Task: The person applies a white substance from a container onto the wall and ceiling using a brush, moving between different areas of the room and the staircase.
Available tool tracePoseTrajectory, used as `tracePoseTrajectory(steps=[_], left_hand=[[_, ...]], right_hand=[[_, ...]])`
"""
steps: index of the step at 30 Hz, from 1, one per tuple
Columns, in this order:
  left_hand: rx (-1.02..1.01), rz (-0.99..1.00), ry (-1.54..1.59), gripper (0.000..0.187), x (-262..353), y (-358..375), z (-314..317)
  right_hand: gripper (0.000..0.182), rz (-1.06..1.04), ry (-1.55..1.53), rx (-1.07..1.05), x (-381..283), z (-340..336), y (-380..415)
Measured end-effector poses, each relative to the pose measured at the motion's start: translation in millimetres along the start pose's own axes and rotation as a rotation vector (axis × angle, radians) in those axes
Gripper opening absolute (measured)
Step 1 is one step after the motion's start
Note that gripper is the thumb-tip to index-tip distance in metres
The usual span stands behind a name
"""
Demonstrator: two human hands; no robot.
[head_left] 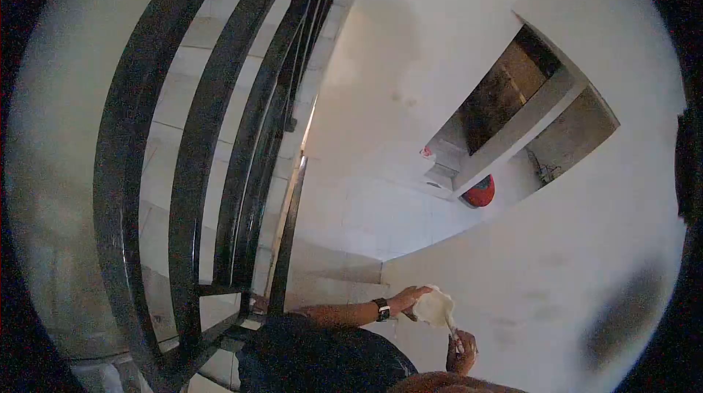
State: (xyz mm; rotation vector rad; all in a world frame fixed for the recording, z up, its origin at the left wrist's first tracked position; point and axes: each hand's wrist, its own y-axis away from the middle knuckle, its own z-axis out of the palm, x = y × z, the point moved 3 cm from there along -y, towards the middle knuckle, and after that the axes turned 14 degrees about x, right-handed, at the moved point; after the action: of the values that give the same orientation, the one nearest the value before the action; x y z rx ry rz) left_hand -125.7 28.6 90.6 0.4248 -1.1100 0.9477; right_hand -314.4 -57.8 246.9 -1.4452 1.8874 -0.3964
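Near the bottom centre, my left hand (407, 301), with a dark watch on its wrist, is closed on the edge of a shallow container (433, 308) with pale, creamy contents. To its right, my right hand (461, 353) is wrapped round the handle of a thin tool (451, 326). The tool's upper end touches the container's lower right side. What kind of tool it is cannot be made out. Both hands are in front of a pale wall (512, 290).
Black metal railings (190, 173) run along the left beside tiled steps (162, 140). A wall opening with a pale post (523, 129) is at upper right, with a red and dark object (479, 192) by the post's foot.
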Motion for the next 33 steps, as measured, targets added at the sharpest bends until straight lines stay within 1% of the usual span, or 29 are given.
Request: tracePoseTrajectory(steps=[1,2,3,4,5,6,7,8,10,11,12,13,14,16,17,18,19,21,22,24,25,26,27,28,30,31,33], left_hand=[[-0.071,-0.726,0.289,0.056,2,7,5],[-0.078,-0.726,0.284,0.056,-1,7,7],[-0.085,-0.617,0.229,0.053,1,7,8],[-0.091,-0.564,0.200,0.052,3,6,7],[-0.094,-0.512,0.170,0.051,4,6,7],[-0.067,-0.601,0.236,0.048,4,4,4],[-0.039,-0.690,0.302,0.046,6,6,4],[-0.043,-0.694,0.299,0.046,1,7,4],[-0.040,-0.600,0.278,0.048,-18,6,2],[-0.041,-0.572,0.270,0.048,-29,7,0],[-0.010,-0.174,0.026,0.050,-28,6,-5],[-0.015,0.018,-0.093,0.051,-31,8,-3],[0.006,0.210,-0.213,0.052,-22,12,-1],[0.000,0.137,-0.128,0.052,-15,9,2],[-0.002,0.106,-0.100,0.053,-11,6,3],[-0.013,-0.278,0.153,0.051,-22,2,3],[-0.019,-0.660,0.405,0.050,-41,2,5],[-0.043,-0.370,0.156,0.050,-66,1,3],[-0.059,0.063,-0.153,0.051,-60,-3,-1],[-0.080,0.498,-0.457,0.054,-61,-3,-3],[-0.112,0.052,-0.089,0.059,-81,-6,-6],[-0.146,-0.170,0.097,0.065,-97,-4,-7],[-0.141,-0.397,0.275,0.072,-95,-1,-6],[-0.195,-0.218,0.039,0.069,-36,5,-3],[-0.266,-0.019,-0.201,0.068,-14,5,-5],[-0.134,0.343,-0.467,0.061,-37,4,-10],[-0.010,0.758,-0.711,0.056,-42,2,-6]], right_hand=[[0.020,0.003,0.001,0.008,-1,0,-1],[0.019,0.013,-0.005,-0.012,-1,0,-1],[0.018,0.023,-0.012,-0.036,-1,1,-1],[0.018,0.027,-0.013,-0.032,-1,1,-2],[0.017,-0.011,-0.014,-0.008,-1,2,-2],[0.016,-0.049,-0.016,0.016,-1,2,-4],[0.016,-0.044,-0.016,0.018,1,2,-2],[0.016,-0.014,-0.009,0.019,4,1,1],[0.016,0.022,0.001,0.025,7,-1,2],[0.016,-0.024,-0.011,0.030,4,-1,0],[0.017,-0.070,-0.024,0.037,2,-2,0],[0.017,-0.058,-0.020,0.038,8,-3,4],[0.017,-0.040,-0.012,0.022,18,-1,8],[0.017,-0.002,0.003,-0.002,35,1,20],[0.015,-0.026,0.114,-0.009,41,3,27],[0.015,-0.053,0.226,-0.021,46,4,33],[0.015,-0.040,0.229,-0.029,50,5,36],[0.016,-0.037,0.204,-0.052,54,8,37],[0.016,-0.028,0.207,-0.057,51,6,35],[0.017,-0.061,0.213,-0.132,42,7,25],[0.017,-0.054,0.215,-0.133,36,6,21],[0.018,0.010,0.169,-0.108,30,5,17],[0.019,0.074,0.123,-0.080,28,4,16],[0.019,0.079,0.125,-0.074,29,4,18],[0.015,0.034,0.113,-0.082,34,7,19],[0.015,0.031,0.120,-0.053,38,6,19],[0.022,0.033,0.068,-0.120,44,9,24]])
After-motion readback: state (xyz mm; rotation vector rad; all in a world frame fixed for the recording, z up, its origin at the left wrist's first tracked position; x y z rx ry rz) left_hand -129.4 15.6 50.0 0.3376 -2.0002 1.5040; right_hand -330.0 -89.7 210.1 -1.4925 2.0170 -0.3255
